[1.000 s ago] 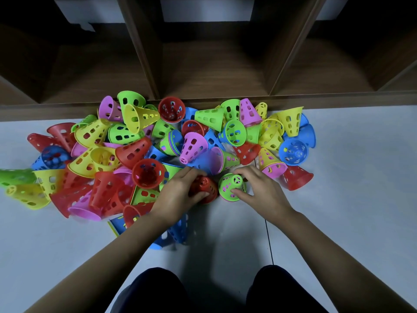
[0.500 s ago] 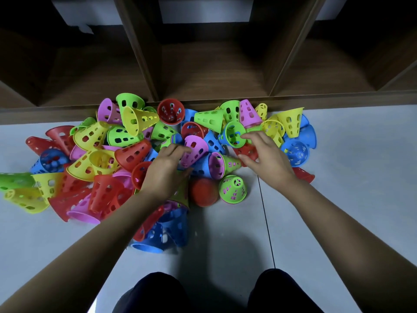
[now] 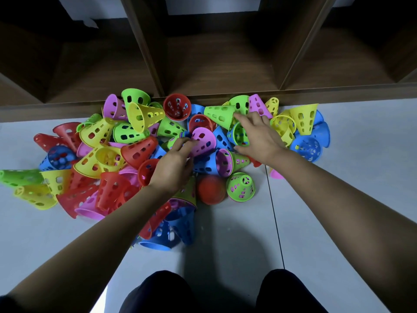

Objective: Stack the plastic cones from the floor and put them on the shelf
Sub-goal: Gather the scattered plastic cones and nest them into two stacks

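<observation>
A heap of perforated plastic cones in red, yellow, green, blue and pink lies on the pale floor against the wooden shelf (image 3: 216, 64). My left hand (image 3: 173, 163) is in the middle of the heap, fingers closing on a pink cone (image 3: 204, 141) lying on its side. My right hand (image 3: 257, 134) is spread over a blue and green cone (image 3: 239, 134) further back, fingers touching a green cone (image 3: 220, 116). A red cone (image 3: 212, 189) and a green cone (image 3: 241, 187) stand upright on the floor nearest me.
The shelf has dark wooden compartments split by upright dividers (image 3: 146, 48), all bare. Cones spread left to a green one (image 3: 20, 177) and right to blue ones (image 3: 309, 147). My knees (image 3: 158, 292) are at the bottom edge.
Both hands left the red and green cones standing near me and reached forward into the heap. The left went to the pink cone, the right further back among green and blue cones.
</observation>
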